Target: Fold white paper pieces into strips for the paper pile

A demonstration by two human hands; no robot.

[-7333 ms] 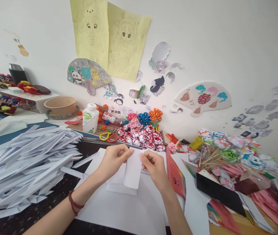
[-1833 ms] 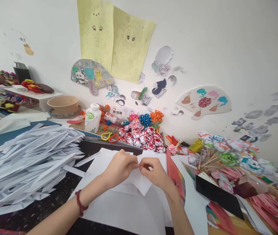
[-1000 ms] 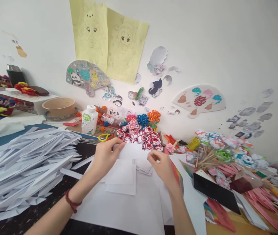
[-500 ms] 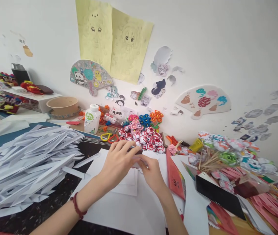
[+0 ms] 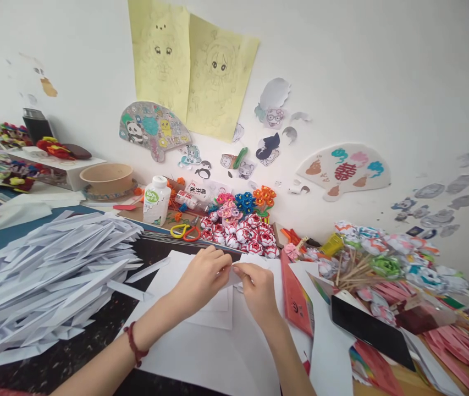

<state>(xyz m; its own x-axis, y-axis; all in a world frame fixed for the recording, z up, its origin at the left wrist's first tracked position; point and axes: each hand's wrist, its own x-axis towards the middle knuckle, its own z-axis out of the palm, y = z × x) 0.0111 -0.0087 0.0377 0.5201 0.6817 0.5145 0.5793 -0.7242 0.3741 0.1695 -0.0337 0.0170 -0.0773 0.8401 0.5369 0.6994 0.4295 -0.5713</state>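
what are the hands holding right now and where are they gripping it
Both the left hand and right hand pinch one small piece of white paper between their fingertips, at its top edge where they meet.

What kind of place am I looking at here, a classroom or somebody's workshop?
Most likely a home or hobby paper-craft table. A big heap of folded white paper strips covers one side, finished paper flowers stand by the wall, and hand-drawn yellow sketches hang above. Both hands pinch a small white paper piece.

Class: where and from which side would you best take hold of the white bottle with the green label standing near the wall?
Probably around the white bottle's upright body below its cap, coming from the near table side; the wall lies behind, and red-and-white paper flowers crowd its right.
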